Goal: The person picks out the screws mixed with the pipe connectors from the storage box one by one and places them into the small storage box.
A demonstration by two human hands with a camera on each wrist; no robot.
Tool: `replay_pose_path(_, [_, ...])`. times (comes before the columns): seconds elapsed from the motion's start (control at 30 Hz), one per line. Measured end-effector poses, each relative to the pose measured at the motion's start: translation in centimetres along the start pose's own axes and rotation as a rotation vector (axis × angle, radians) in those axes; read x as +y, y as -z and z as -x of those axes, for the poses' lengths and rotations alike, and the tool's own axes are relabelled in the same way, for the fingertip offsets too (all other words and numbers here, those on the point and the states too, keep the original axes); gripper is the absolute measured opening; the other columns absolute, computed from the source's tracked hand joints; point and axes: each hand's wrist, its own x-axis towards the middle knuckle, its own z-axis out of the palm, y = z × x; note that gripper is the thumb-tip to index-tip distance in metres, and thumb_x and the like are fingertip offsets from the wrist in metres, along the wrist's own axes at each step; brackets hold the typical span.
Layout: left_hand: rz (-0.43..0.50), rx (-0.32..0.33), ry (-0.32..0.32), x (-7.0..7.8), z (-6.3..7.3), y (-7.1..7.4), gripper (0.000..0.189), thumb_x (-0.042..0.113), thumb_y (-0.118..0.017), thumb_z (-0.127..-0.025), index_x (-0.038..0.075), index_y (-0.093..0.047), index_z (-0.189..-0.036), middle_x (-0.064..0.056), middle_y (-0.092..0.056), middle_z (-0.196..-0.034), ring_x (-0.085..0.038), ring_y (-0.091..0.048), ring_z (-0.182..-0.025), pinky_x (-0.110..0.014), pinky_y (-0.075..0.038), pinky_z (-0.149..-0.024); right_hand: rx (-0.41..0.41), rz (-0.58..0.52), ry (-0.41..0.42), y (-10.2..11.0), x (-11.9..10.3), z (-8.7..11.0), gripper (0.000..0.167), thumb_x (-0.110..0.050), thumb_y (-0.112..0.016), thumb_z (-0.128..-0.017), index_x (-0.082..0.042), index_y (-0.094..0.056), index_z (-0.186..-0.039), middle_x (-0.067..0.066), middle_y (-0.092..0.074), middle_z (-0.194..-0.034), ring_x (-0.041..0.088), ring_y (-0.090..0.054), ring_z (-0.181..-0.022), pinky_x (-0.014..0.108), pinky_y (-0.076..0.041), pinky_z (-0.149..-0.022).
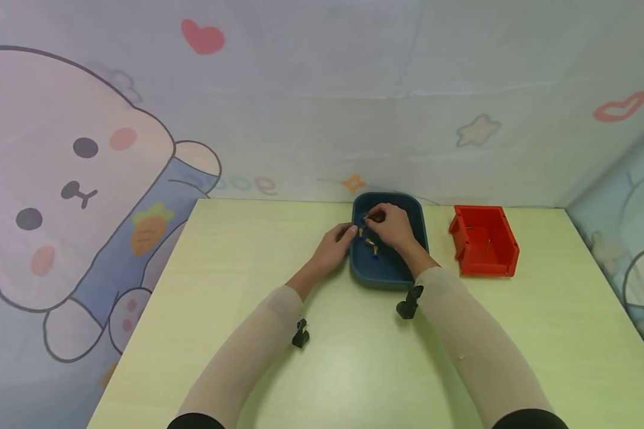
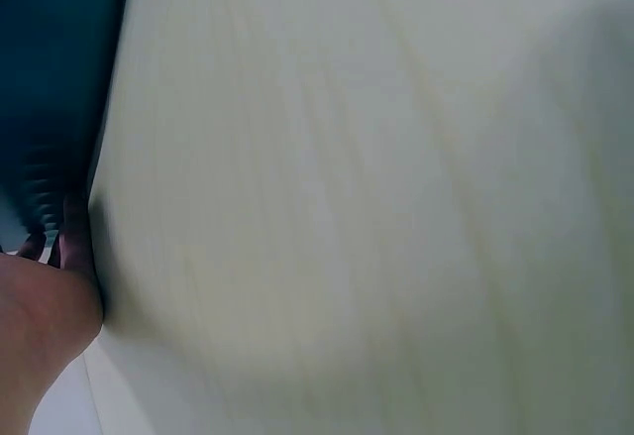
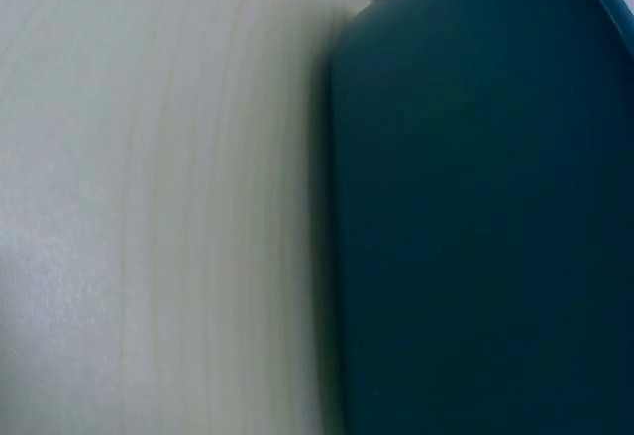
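A dark blue tray (image 1: 383,271) stands near the table's back edge, with several small brass-coloured pieces (image 1: 369,242) on its floor, some with blue ends. My left hand (image 1: 330,247) grips the tray's left side, thumb at the rim; in the left wrist view its fingers (image 2: 74,237) lie against the outer wall. My right hand (image 1: 392,223) reaches inside over the far half, pinching a small brass-coloured piece (image 1: 366,217) between thumb and fingertips. That piece is mostly covered by the fingers. The tray's outer wall (image 3: 475,207) fills much of the right wrist view.
To the right of the tray stands a red open-front bin (image 1: 488,265) with a few tiny thin pieces (image 1: 489,243) in it. Both sit on a pale wood-grain table (image 1: 247,262). A printed cloth backdrop (image 1: 311,131) hangs directly behind the table's back edge.
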Motion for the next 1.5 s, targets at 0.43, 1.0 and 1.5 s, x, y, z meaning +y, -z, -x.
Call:
replay_pose_path(0.43, [0.019,0.000,0.010,0.17,0.10,-0.06,0.060,0.044,-0.048,-0.114,0.002,-0.048,-0.156,-0.015,-0.058,-0.150,-0.027,-0.055,-0.140,-0.040,-0.051,-0.110,-0.059,0.084,0.019,-0.06,0.22,0.15,0.025,-0.016,-0.075,-0.100,0.000,-0.074,-0.119,0.018,-0.069,-0.116,0.034,-0.066,-0.106,0.050,-0.056,-0.092])
replay_pose_path(1.0, [-0.027,0.012,0.002,0.33,0.24,0.00,0.062,0.048,-0.047,-0.113,0.003,-0.049,-0.157,-0.014,-0.057,-0.152,-0.026,-0.054,-0.140,-0.042,-0.049,-0.113,-0.116,0.207,0.085,-0.47,0.37,-0.10,0.025,-0.015,-0.073,-0.100,0.000,-0.076,-0.120,0.017,-0.067,-0.114,0.035,-0.062,-0.106,0.052,-0.050,-0.097])
replay_pose_path(1.5, [0.006,0.006,0.002,0.32,0.26,-0.04,0.062,0.046,-0.048,-0.114,0.002,-0.047,-0.157,-0.014,-0.059,-0.150,-0.026,-0.056,-0.139,-0.041,-0.050,-0.112,-0.113,0.254,0.138,-0.48,0.37,-0.08,0.012,-0.011,-0.073,-0.097,-0.001,-0.079,-0.101,0.013,-0.070,-0.094,0.032,-0.063,-0.091,0.051,-0.051,-0.089])
